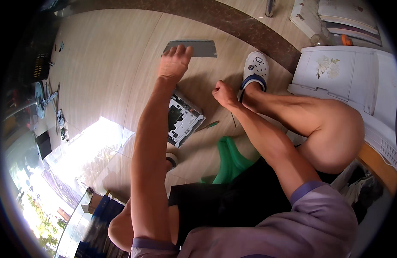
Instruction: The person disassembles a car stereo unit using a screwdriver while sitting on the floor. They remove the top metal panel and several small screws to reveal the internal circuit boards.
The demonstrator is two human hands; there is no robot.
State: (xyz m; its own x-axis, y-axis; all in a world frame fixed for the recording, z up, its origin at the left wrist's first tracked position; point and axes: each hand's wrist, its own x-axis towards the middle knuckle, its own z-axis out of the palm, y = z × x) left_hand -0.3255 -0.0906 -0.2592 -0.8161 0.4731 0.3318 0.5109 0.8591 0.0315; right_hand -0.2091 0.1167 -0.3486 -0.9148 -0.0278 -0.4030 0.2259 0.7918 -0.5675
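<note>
A flat grey metal panel [203,48] is at the far side of the floor. My left hand [176,62] is closed at its near left edge, with the fingertips partly hidden. Closed into a fist, my right hand [225,93] is held beside my white clog; what is in it, if anything, is hidden. A thin dark rod [234,120] shows just below the right wrist, and I cannot tell whether the hand holds it. Between my arms an opened device with a white and metal casing [185,120] lies on the floor, partly covered by my left forearm. A green-handled screwdriver [212,124] lies beside it.
A green plastic stool [230,161] is beneath me. My white clog [256,69] stands at the right, near a white cabinet [331,71]. At the far left are a black crate [40,65] and a fan [40,99]. Bright sunlight falls on the left floor.
</note>
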